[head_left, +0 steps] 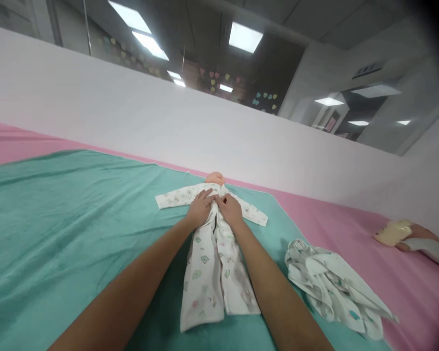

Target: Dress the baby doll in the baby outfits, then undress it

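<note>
A doll lies on its back on a teal blanket [95,219], its head [215,178] toward the wall. It wears a white baby outfit [205,273] printed with small animal figures, the sleeves spread to both sides and the two legs laid toward me. Over the front of the chest, my left hand [200,208] has its fingers on the cloth, thumb close to the index finger. Close beside it, my right hand [230,209] is closed, its thumb and curled fingers pinching the cloth. The fingertips of both hands nearly meet. The exact spot they grip is partly hidden.
To the right lies a crumpled white printed cloth [332,282], partly over the blanket's edge. Pink padding [336,219] shows beyond the blanket. A pale yellow and skin-toned object [395,231] rests at the far right. A white wall [131,122] with glass above stands behind.
</note>
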{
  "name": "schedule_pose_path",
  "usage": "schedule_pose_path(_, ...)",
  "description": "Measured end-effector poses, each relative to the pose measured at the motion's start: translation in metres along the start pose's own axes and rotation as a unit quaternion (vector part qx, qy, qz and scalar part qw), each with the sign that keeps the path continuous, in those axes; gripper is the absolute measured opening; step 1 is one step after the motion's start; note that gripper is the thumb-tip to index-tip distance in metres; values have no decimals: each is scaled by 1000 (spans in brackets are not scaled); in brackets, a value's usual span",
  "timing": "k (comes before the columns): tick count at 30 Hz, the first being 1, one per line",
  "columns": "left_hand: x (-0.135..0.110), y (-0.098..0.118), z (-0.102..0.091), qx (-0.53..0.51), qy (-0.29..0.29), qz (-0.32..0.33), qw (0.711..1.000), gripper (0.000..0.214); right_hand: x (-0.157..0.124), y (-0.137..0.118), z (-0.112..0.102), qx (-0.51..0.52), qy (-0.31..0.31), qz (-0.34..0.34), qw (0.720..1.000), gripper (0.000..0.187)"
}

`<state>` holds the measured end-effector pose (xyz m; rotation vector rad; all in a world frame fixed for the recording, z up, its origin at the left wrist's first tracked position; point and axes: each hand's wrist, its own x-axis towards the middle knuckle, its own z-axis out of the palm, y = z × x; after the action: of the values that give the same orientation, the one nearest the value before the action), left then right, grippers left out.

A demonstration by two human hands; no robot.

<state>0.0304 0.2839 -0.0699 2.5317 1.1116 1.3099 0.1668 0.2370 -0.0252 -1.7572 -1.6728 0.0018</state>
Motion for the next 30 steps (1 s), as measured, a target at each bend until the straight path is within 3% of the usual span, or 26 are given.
schedule_pose_path(5, -1, -5, 1, -6, 6, 1, 1000, 43, 6, -10, 1, -41, 3, 17, 999, 28)
schedule_pose_path(11, -4, 8, -8, -23, 5, -56, 998, 51, 16, -11, 7, -69, -15, 36, 997, 37)
schedule_pose_path(16, -5, 18, -20, 15, -16, 4, 1000, 54, 14, -9, 8, -66, -3, 20, 998, 33)
schedule_pose_path(21, -2, 17, -19, 84, -41, 45, 995, 65, 7, -5, 7, -35, 15, -3, 999, 31)
schedule_pose_path(30, -2, 26, -25, 126, -86, 87, 985, 74, 15, 12, 10, 36, 36, 28, 998, 33)
